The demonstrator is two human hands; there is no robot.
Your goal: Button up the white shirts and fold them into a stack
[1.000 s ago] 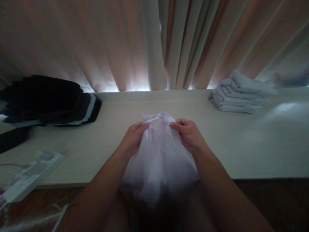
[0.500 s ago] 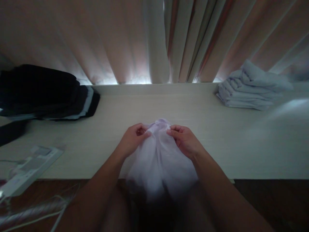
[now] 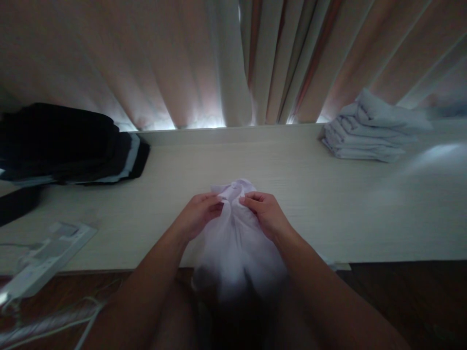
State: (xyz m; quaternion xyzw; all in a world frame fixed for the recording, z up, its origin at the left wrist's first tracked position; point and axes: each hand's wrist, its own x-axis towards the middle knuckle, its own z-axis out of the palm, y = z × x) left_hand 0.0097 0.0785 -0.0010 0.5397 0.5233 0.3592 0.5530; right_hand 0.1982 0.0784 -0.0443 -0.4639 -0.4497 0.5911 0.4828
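A pale white shirt hangs from the pale tabletop down over its front edge, its collar end lying farthest from me. My left hand pinches the fabric on the left side just below the collar. On the opposite side, my right hand grips the cloth between thumb and fingers. Between the two hands the fabric gathers into lengthwise folds. The lower part of the shirt falls toward my lap, where it is blurred and dark.
Dark folded clothes are piled at the back left. A stack of folded white cloth stands at the back right. A power strip with cables lies at the front left. Curtains hang behind the tabletop.
Both hands keep hold of the shirt. My right hand has come in closer to the left, narrowing the gap at the collar. The view has shifted slightly.
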